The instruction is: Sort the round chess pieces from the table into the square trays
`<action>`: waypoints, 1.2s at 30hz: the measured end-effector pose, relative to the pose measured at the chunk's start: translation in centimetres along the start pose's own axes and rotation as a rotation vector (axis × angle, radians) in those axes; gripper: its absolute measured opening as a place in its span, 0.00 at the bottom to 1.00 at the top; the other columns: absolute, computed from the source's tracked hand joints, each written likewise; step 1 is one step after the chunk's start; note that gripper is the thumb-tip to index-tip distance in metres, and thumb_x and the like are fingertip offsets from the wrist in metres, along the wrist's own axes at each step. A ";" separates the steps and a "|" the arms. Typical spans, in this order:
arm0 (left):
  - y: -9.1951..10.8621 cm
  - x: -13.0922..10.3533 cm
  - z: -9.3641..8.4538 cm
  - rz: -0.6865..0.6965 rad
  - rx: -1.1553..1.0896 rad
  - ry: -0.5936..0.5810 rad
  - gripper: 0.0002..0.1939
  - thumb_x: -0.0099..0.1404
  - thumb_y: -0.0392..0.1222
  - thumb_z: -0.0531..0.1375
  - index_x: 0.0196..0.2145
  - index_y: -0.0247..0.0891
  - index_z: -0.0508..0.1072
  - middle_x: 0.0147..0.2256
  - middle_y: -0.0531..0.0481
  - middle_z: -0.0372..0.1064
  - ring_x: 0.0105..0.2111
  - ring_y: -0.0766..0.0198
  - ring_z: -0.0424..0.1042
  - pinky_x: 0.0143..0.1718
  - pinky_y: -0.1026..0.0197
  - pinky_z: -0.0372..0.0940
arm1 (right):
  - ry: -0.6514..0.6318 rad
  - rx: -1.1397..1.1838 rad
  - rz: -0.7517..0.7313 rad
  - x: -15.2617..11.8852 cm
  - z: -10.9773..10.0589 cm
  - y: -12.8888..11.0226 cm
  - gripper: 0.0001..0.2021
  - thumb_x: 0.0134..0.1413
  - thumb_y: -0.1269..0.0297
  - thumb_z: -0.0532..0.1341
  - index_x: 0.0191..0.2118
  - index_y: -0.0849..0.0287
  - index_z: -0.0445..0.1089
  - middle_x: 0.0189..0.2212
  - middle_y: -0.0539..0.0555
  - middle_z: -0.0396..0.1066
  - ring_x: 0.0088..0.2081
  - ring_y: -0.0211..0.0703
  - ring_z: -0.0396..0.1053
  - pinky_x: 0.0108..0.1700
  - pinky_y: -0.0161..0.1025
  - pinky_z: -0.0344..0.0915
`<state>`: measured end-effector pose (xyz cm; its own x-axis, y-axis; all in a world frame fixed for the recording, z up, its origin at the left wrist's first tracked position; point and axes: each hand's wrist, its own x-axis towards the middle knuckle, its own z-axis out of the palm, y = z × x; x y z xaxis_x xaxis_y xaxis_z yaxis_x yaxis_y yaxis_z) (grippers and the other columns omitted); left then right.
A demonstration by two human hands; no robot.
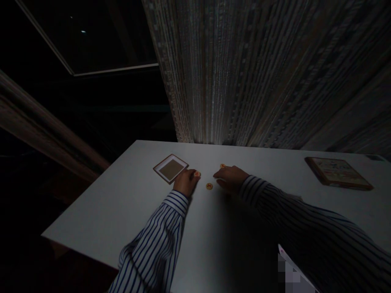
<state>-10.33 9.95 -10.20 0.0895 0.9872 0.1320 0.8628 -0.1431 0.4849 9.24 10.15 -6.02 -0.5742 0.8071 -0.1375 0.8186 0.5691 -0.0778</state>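
Note:
My left hand [184, 183] pinches a round wooden Chinese chess piece [197, 173] with a reddish mark, at the table's surface. Two similar discs lie flat between and around my hands. One is a Chinese chess piece [209, 186] with a dark mark, just left of my right hand's fingertips. The other, a Chinese chess piece [222, 166], is partly hidden behind my right hand. My right hand [231, 177] hovers low over or rests on the table, with thumb and forefinger apart and nothing visible between them.
A shallow brown-rimmed box [157, 168] with a pale lining sits beside my left hand. Far right on the white table [106, 203] lies a flat brown case with a patterned top [339, 173]. A patterned curtain [207, 81] hangs behind the table. The room is dim.

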 end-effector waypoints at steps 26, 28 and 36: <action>14.5 -7.7 1.9 -0.004 -1.237 -0.351 0.18 0.44 0.39 0.66 0.35 0.32 0.70 0.26 0.51 0.72 0.23 0.71 0.66 0.27 0.66 0.62 | 0.460 0.937 0.180 -15.1 -1.1 1.9 0.14 0.45 0.59 0.58 0.37 0.62 0.69 0.29 0.54 0.74 0.32 0.40 0.71 0.35 0.38 0.68; 14.8 -8.0 2.6 -0.015 -1.242 -0.338 0.17 0.45 0.40 0.66 0.34 0.32 0.71 0.27 0.50 0.72 0.22 0.72 0.65 0.26 0.67 0.61 | 0.471 0.860 0.169 -15.8 -0.8 2.1 0.14 0.46 0.60 0.58 0.38 0.62 0.69 0.31 0.54 0.74 0.32 0.40 0.71 0.35 0.38 0.67; 16.2 -8.5 4.0 -0.049 -1.193 -0.349 0.13 0.47 0.41 0.64 0.32 0.33 0.76 0.24 0.49 0.73 0.21 0.71 0.64 0.22 0.67 0.59 | 0.433 0.379 0.030 -17.0 -0.2 3.2 0.13 0.53 0.59 0.55 0.39 0.60 0.71 0.34 0.56 0.73 0.37 0.41 0.69 0.39 0.39 0.64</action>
<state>4.90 -0.52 -6.96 0.3552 0.9331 -0.0563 -0.1052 0.0997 0.9894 21.63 -1.74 -3.71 -0.4398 0.8579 0.2656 0.7371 0.5138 -0.4391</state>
